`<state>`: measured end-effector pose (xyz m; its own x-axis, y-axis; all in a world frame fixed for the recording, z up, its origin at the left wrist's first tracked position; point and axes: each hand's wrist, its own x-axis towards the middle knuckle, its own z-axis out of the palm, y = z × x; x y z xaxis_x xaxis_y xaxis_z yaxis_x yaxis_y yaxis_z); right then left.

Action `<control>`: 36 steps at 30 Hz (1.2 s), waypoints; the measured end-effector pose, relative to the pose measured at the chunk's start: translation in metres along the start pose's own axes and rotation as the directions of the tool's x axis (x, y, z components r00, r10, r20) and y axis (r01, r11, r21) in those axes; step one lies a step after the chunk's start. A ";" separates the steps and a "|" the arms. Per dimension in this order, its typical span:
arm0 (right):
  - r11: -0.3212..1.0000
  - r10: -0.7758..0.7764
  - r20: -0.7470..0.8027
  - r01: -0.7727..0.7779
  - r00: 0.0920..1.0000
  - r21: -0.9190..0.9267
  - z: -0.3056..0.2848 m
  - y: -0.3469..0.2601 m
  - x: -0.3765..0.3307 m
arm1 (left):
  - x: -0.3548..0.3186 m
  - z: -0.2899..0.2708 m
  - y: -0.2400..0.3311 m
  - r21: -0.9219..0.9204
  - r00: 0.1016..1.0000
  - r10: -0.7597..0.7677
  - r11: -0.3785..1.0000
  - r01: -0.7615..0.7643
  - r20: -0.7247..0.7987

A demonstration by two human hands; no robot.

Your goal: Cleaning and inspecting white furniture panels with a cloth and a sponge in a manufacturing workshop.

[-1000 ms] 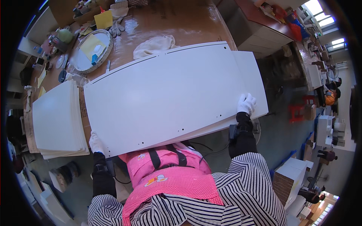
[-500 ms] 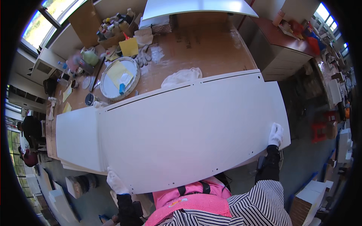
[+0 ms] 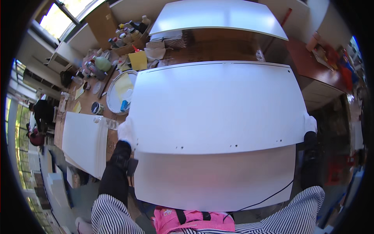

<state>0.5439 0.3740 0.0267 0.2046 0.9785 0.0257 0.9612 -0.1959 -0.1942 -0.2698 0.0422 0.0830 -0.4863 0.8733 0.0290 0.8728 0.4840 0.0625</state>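
Observation:
My two gloved hands hold a large white panel by its opposite side edges. A thin dark groove runs along its far edge, and several small holes dot the near edge. My left hand, in a white glove, is closed on the panel's left edge. At the right edge, my right hand grips from the side, its fingers partly hidden behind the panel. Below and nearer to me lies a second white panel, partly covered by the held one. A thin dark cord crosses its near right corner.
A stack of white boards lies left on the brown worktable. Behind it stand a round white lid or tub, a small jar and a box of bottles. Another white panel is at the back, a red-topped cabinet at right.
The held panel has swung level and moved away from me and to the right, clear of the stack. My left hand has moved up to its side edge. The panel beneath now shows.

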 end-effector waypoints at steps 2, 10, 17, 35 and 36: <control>0.979 -0.136 0.064 0.144 0.989 -0.141 0.011 0.015 0.095 | 0.069 0.020 -0.032 -0.570 0.966 -0.249 0.785 0.244 0.070; 0.915 0.132 0.162 -0.184 0.978 0.360 0.069 -0.115 0.160 | 0.175 0.002 -0.028 -0.449 0.945 -0.279 0.832 0.327 0.172; 0.770 -0.527 -0.595 0.637 0.606 -0.033 -0.034 -0.269 -0.017 | 0.214 0.021 0.006 0.134 0.965 -0.003 0.990 -0.033 0.263; 0.070 -0.966 -0.053 0.450 0.255 0.890 -0.032 -0.419 -0.293 | 0.212 0.071 -0.033 0.190 0.945 0.259 0.936 -0.297 0.201; 0.188 -0.943 0.092 0.282 0.321 0.941 -0.063 -0.396 -0.305 | 0.220 0.072 -0.055 0.314 0.918 0.349 0.865 -0.393 0.187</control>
<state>0.1128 0.1493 0.1572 -0.8573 0.5048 0.1010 0.0643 0.2997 -0.9519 -0.4217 0.2121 0.0138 -0.1344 0.9812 -0.1385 0.9583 0.0931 -0.2703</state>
